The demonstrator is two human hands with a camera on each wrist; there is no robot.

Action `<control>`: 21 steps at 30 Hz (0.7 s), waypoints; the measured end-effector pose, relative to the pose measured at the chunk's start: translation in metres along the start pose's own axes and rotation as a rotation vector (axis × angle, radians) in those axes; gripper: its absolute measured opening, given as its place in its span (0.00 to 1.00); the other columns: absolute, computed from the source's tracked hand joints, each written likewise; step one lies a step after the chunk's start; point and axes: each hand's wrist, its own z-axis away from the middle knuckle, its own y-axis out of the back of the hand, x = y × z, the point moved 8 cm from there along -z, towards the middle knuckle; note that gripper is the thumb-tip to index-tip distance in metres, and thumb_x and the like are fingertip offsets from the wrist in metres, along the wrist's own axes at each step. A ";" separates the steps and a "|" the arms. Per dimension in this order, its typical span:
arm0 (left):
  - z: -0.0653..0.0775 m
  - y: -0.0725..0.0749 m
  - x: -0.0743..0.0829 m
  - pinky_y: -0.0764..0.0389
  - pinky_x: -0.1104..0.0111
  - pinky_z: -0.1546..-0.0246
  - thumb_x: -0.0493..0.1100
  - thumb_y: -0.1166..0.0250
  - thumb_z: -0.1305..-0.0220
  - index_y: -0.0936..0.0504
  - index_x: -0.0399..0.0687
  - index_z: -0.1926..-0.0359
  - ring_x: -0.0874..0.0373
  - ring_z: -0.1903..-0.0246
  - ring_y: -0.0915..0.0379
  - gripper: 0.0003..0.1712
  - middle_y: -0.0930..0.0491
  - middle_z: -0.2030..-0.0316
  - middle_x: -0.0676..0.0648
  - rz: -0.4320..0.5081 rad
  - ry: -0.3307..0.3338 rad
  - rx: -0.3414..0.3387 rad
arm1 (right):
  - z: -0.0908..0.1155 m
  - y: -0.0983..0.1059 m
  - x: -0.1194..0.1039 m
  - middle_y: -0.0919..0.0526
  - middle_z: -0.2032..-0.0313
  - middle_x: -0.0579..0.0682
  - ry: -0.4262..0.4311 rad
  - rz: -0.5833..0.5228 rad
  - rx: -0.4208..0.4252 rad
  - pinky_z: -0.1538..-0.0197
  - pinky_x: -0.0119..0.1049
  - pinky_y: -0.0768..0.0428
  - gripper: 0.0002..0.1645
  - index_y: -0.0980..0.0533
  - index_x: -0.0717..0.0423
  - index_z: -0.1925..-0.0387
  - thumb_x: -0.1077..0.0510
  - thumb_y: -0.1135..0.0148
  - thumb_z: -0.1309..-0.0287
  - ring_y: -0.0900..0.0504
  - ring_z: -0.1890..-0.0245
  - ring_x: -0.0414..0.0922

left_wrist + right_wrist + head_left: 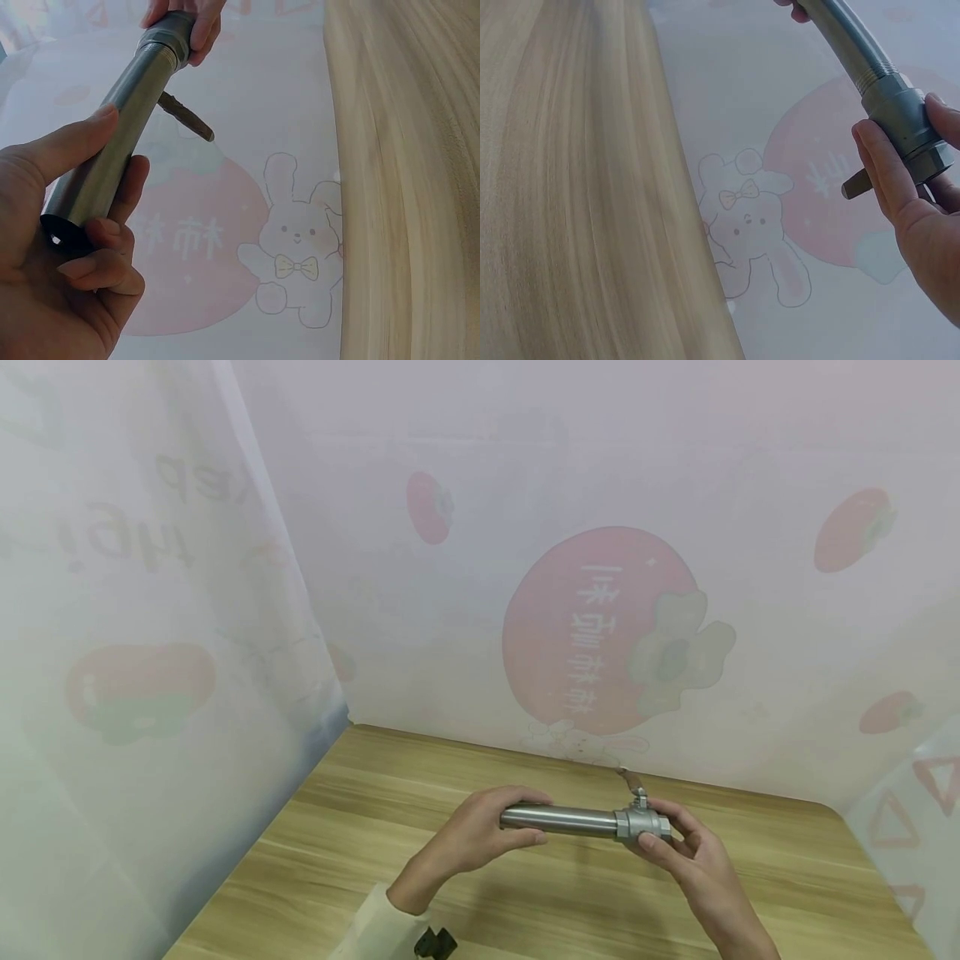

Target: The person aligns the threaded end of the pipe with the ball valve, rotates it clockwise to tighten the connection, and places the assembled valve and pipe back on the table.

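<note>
A smooth steel pipe [566,820] is joined to a metal ball valve [636,823], with some pipe thread showing at the joint in the right wrist view. My left hand [480,831] grips the pipe near its open end, thumb on one side and fingers on the other. The valve body is held by my right hand [693,860] between thumb and fingers. From the valve a lever handle [185,116] sticks out toward the back curtain. Both pieces are held above the wooden table [360,827], the pipe lying roughly level. My right fingers partly cover the valve's far end.
Behind the table hangs a pale curtain [420,627] printed with persimmons and a rabbit. Another printed sheet [150,610] hangs along the left side. A small black object [435,942] sits at the left sleeve's cuff.
</note>
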 end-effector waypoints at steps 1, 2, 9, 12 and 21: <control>0.000 0.000 0.000 0.18 0.68 0.51 0.53 0.25 0.28 0.15 0.54 0.35 0.66 0.55 0.18 0.25 0.11 0.47 0.55 -0.003 0.004 0.003 | 0.000 0.000 0.000 0.27 0.34 0.51 0.000 0.000 0.000 0.42 0.32 0.14 0.31 0.34 0.61 0.23 0.63 0.38 0.20 0.13 0.41 0.39; 0.000 0.000 -0.001 0.18 0.69 0.51 0.53 0.24 0.28 0.15 0.53 0.35 0.66 0.55 0.18 0.25 0.11 0.47 0.55 -0.007 0.008 0.006 | 0.000 0.000 0.000 0.27 0.34 0.51 0.001 0.001 0.001 0.42 0.32 0.14 0.31 0.34 0.61 0.23 0.63 0.38 0.20 0.13 0.41 0.39; 0.000 0.001 0.001 0.19 0.68 0.48 0.53 0.24 0.30 0.14 0.56 0.37 0.65 0.52 0.18 0.23 0.11 0.46 0.57 -0.077 -0.023 0.041 | 0.000 0.000 0.000 0.28 0.34 0.51 -0.004 -0.004 0.008 0.42 0.31 0.14 0.31 0.34 0.62 0.23 0.63 0.38 0.21 0.13 0.41 0.38; 0.001 0.001 0.001 0.18 0.67 0.47 0.53 0.24 0.30 0.14 0.57 0.37 0.65 0.51 0.18 0.23 0.11 0.45 0.57 -0.083 -0.032 0.048 | 0.000 0.000 0.000 0.28 0.34 0.51 -0.003 -0.009 0.009 0.42 0.32 0.14 0.31 0.34 0.62 0.23 0.63 0.38 0.21 0.13 0.41 0.38; 0.001 -0.002 0.003 0.18 0.64 0.42 0.52 0.27 0.25 0.17 0.53 0.32 0.61 0.45 0.19 0.25 0.13 0.40 0.54 -0.091 -0.027 0.015 | 0.000 0.001 0.000 0.28 0.34 0.50 -0.005 -0.002 0.008 0.42 0.31 0.14 0.31 0.35 0.61 0.23 0.62 0.38 0.20 0.13 0.41 0.38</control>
